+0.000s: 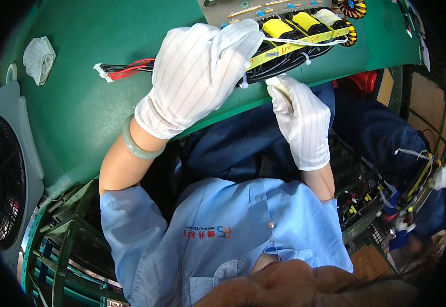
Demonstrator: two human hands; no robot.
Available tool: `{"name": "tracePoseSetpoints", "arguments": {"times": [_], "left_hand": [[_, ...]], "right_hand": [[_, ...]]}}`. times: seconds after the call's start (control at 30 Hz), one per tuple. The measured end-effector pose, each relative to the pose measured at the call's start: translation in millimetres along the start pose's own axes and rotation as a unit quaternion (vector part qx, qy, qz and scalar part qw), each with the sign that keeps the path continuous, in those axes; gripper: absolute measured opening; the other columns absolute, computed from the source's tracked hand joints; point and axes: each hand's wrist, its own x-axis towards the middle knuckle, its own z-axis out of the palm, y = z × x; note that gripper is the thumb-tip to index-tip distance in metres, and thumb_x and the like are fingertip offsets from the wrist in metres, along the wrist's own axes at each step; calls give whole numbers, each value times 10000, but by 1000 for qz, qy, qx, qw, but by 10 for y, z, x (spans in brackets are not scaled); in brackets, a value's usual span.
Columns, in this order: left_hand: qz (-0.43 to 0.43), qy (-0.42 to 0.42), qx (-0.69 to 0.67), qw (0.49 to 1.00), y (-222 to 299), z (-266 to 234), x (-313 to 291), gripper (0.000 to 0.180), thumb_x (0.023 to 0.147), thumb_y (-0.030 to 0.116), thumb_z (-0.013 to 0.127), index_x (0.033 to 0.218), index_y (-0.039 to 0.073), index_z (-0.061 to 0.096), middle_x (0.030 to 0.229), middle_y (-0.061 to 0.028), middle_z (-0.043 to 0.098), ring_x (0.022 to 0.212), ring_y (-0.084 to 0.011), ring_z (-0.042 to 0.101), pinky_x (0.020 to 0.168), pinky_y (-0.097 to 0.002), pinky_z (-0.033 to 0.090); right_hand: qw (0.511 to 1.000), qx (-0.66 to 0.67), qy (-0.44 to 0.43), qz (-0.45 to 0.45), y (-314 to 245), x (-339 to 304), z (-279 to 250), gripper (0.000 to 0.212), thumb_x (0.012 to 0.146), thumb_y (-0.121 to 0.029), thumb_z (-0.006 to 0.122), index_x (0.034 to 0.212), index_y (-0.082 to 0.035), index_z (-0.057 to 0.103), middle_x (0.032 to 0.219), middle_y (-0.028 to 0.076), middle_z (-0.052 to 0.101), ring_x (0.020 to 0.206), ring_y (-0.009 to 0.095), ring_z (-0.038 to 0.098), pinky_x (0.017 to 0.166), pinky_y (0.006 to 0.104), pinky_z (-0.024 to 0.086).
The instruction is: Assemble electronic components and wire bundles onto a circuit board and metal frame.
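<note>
A circuit board assembly (223, 11) lies at the table's near edge, carrying a row of yellow-taped transformers (305, 21) and ring coils wound in black and yellow. Along its near side runs a black cable bundle (276, 67) with white cable ties (306, 59) around it. My left hand (197, 77), in a white striped glove, is closed over the left end of this row. From under it, red and black wires with a white connector (103, 72) reach left. My right hand (305, 120), gloved alike, pinches something pale just below the bundle; its kind is hidden.
A crumpled white glove or cloth (39, 60) lies on the green table (85, 123) at the left. A grey fan (8, 174) stands at the far left. At the right, another person's gloved hand (440, 176) is near more wired parts, beside a red object (364, 81).
</note>
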Motion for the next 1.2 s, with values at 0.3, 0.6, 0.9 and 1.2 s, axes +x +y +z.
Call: {"name": "tracePoseSetpoints", "arguments": {"times": [0.3,0.6,0.9,1.2], "left_hand": [[5,4,12,1000,2,7,8,382,795,194,694,1160,90,648,1185,-46,686,865,-212,632,736,-360,469],[4,2,11,1000,16,-3,13,387,795,185,688,1168,92,640,1182,-38,680,849,-207,625,724,-354,467],[-2,8,0,1000,-7,8,35,355,794,181,668,1133,82,633,1157,-45,675,836,-212,610,701,-364,463],[-36,2,-6,999,-42,51,-15,305,769,89,640,1067,31,614,1096,-115,661,859,-267,594,754,-379,454]], "right_hand": [[997,4,-24,70,-104,11,-44,208,849,-85,777,1042,-46,708,970,132,726,817,307,717,729,329,580],[1000,-9,-29,-1,-71,-32,-19,250,888,-144,732,1114,-58,668,873,105,690,697,271,673,614,334,546],[999,20,-35,-2,-43,-81,-92,204,895,-115,720,1078,-49,660,1001,98,724,790,272,703,673,327,568],[984,104,-48,140,57,-311,-219,227,832,-177,811,865,-15,655,814,115,680,651,268,652,579,324,502]]}}
